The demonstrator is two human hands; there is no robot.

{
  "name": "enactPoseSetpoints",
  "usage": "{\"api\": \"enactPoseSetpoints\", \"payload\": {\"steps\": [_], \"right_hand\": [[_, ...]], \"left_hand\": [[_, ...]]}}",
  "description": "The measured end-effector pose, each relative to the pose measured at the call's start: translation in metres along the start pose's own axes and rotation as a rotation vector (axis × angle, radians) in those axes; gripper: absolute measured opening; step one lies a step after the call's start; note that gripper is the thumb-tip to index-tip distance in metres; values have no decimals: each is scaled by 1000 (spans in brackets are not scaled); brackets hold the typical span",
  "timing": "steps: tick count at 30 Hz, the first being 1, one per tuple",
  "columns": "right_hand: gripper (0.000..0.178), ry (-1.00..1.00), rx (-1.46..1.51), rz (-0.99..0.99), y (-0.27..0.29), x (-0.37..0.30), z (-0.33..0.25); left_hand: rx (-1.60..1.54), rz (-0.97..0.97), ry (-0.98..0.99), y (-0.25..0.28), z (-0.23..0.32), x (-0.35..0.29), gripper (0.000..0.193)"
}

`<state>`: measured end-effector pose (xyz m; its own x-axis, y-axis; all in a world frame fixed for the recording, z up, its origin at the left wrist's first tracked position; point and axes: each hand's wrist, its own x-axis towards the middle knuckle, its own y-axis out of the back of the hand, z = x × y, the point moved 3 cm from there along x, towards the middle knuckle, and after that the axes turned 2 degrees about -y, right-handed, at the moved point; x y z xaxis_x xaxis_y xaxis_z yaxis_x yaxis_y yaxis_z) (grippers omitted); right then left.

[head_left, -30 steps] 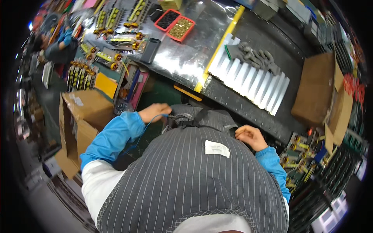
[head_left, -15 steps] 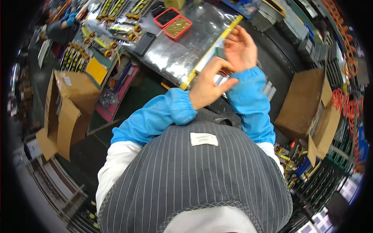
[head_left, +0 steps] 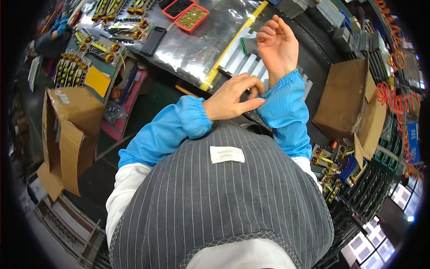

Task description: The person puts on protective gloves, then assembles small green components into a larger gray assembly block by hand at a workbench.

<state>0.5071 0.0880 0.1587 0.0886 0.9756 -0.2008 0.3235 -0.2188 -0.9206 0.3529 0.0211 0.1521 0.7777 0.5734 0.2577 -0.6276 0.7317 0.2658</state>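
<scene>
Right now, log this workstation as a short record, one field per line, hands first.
Left hand: palm down, thumb and fingers at the cuff of the right blue sleeve; grip unclear
Right hand: raised, palm showing, fingers loosely curled, holding nothing visible
Beyond the hands: silver strips in a row, partly hidden by the right hand
Bench: metal top with yellow edging
Small parts: black and brass-coloured, in red trays
Boxes: open cardboard, one left, one right

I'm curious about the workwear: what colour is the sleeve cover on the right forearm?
The right sleeve cover is bright blue, seen best in the head view.
</scene>
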Motion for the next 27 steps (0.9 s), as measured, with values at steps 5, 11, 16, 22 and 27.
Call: {"api": "enactPoseSetpoints", "payload": {"steps": [5, 11, 16, 22, 27], "right_hand": [[14, 46, -6, -45, 0, -5, -21], [13, -3, 17, -69, -6, -16, -5], [14, 10, 29, -84, -11, -19, -8], [12, 95, 37, -125, -21, -27, -29], [11, 20, 117, -300, -52, -42, -31]], "left_hand": [[43, 2, -295, 2, 7, -13, 22], [-200, 220, -84, -5, 16, 1, 35], [111, 152, -337, 0, 21, 3, 22], [91, -20, -637, 4, 30, -11, 19], [348, -58, -734, 5, 23, -9, 16]]}}
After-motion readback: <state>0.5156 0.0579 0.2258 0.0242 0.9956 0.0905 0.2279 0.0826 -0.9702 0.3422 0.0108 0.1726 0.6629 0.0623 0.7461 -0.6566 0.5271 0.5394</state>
